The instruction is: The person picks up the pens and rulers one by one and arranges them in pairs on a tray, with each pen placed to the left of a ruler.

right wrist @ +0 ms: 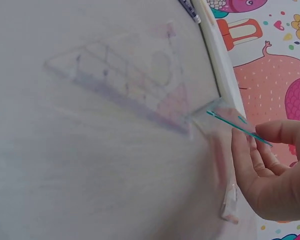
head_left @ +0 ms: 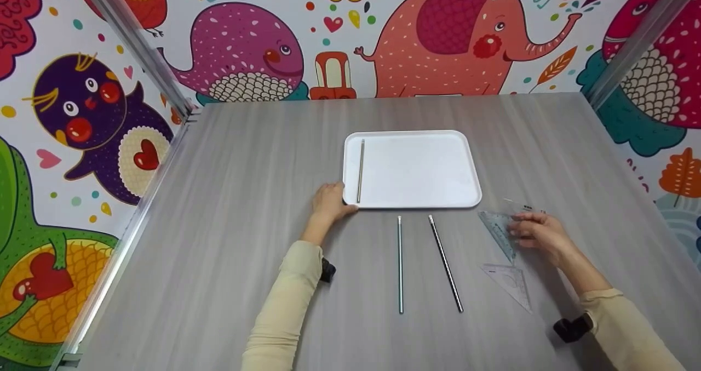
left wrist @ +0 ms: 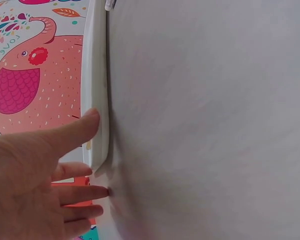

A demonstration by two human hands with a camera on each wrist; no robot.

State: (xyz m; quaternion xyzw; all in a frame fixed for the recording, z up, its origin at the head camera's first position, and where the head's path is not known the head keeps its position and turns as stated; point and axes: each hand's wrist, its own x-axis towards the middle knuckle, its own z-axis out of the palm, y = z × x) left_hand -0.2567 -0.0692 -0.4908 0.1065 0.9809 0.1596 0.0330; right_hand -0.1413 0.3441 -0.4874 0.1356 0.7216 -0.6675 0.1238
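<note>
My left hand (head_left: pixel 328 202) is at the near left corner of a white tray (head_left: pixel 419 168), its thumb along the front rim and its fingers by the left side. In the left wrist view the thumb touches the tray wall (left wrist: pixel 97 75), fingers mostly straight. My right hand (head_left: pixel 539 231) pinches a clear set square with teal markings (head_left: pixel 497 231) between thumb and fingers; in the right wrist view this set square (right wrist: pixel 235 124) appears nearly edge-on. Nearer me lies a clear set square with purplish markings (head_left: pixel 509 280). Another clear piece (head_left: pixel 517 203) shows just beyond the right hand.
One slim pencil (head_left: pixel 361 171) lies along the tray's left side. On the grey table (head_left: pixel 230 195), between the hands, are a teal pencil (head_left: pixel 400 264) and a dark striped pencil (head_left: pixel 446 264). Printed cartoon walls (head_left: pixel 246 47) and metal posts (head_left: pixel 126 36) border the table.
</note>
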